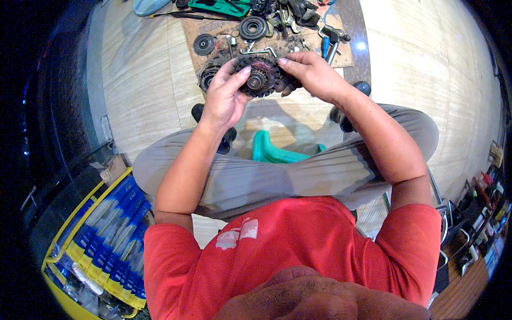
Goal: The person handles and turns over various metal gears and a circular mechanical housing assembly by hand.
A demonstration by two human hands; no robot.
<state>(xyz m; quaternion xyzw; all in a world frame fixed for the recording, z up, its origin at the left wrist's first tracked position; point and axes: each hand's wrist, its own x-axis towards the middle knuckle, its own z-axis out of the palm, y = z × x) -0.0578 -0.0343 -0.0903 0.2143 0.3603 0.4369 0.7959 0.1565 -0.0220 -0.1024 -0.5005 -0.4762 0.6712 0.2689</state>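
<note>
Between my hands, over the near part of a cardboard sheet, is a greasy black round machine part [256,80] with a notched rim and a central hub. My left hand [225,98] grips its left side, the thumb lying across the face. My right hand [310,76] pinches the right edge, thumb on top and fingertips showing below; what lies under them is too dark to make out. Just left of the held part, partly covered by my left hand, rests a dark round housing [208,78]. A bent metal wrench [261,52] lies just beyond it.
On the cardboard [200,29] lie a ribbed pulley [253,28], a smaller wheel [204,45], a hammer [335,35] and a blue-handled tool [325,47]. A green tool case [226,6] sits at the back. Green plastic [280,154] shows below my legs; a yellow rack [80,213] stands lower left.
</note>
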